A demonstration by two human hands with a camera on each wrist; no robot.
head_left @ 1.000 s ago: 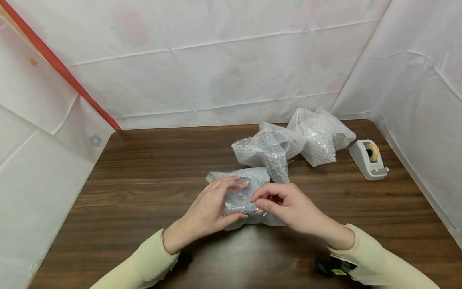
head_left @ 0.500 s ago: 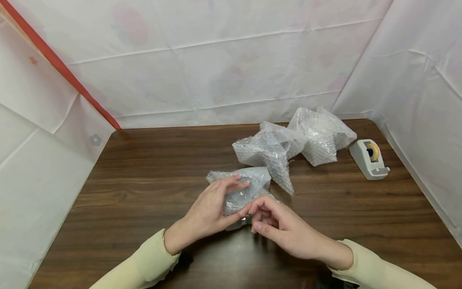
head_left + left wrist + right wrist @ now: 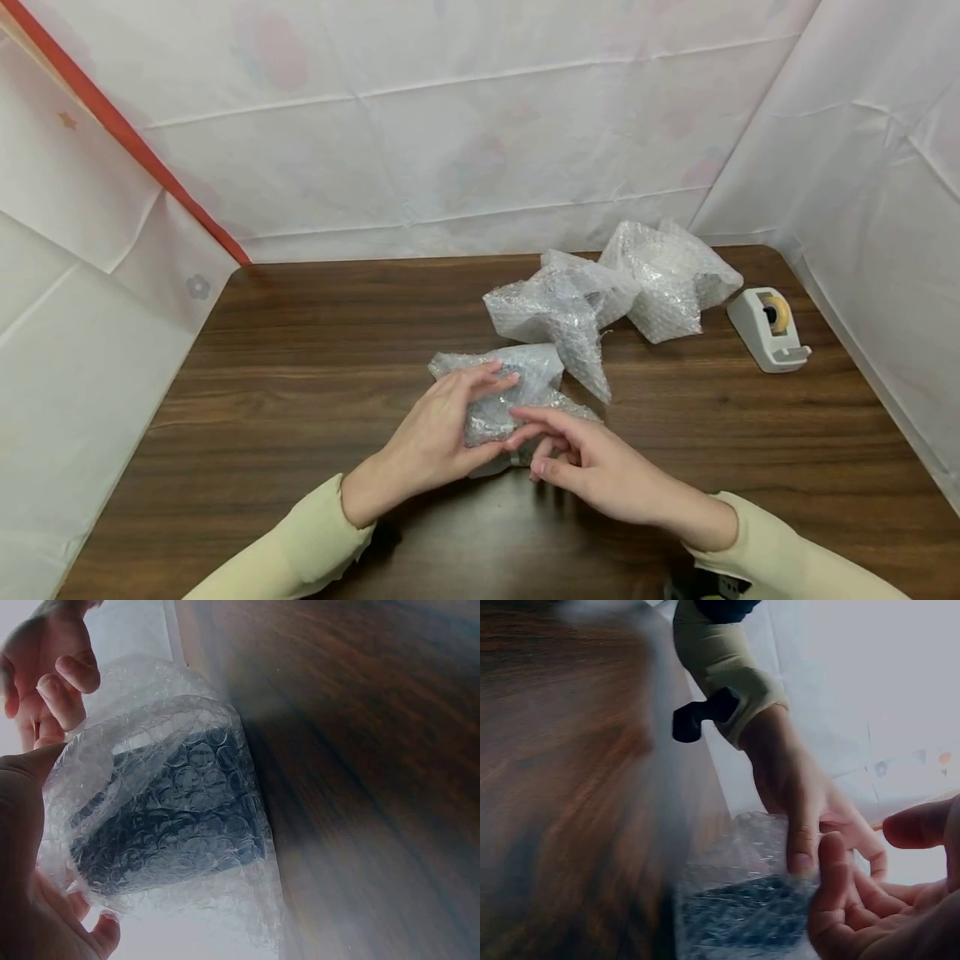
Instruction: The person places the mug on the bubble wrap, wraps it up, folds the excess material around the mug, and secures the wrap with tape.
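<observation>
A dark object wrapped in clear bubble wrap [image 3: 491,412] lies in front of me; its dark block shape shows through the bubbles in the left wrist view [image 3: 187,814]. My left hand [image 3: 431,425] holds this bubble-wrapped parcel, thumb at the near side and fingers over the top. Close by on the right, my right hand [image 3: 603,471] has its index and middle fingers stretched over the near right part of the wrap, with the other fingers loosely bent. Its fingertips are beside the left thumb. Whether they press the wrap, I cannot tell.
Behind the parcel lies a crumpled bubble-wrap bundle [image 3: 562,304], one corner pointing towards me. Another bundle [image 3: 671,279] sits to its right. A white tape dispenser [image 3: 765,333] with yellow tape stands at the right of the wooden table [image 3: 300,350]. White sheeting [image 3: 480,150] encloses the back and sides.
My right hand has left its pinch at the parcel's right side, moved nearer to me, then stretched its fingers back over the wrap. The left hand has kept its hold.
</observation>
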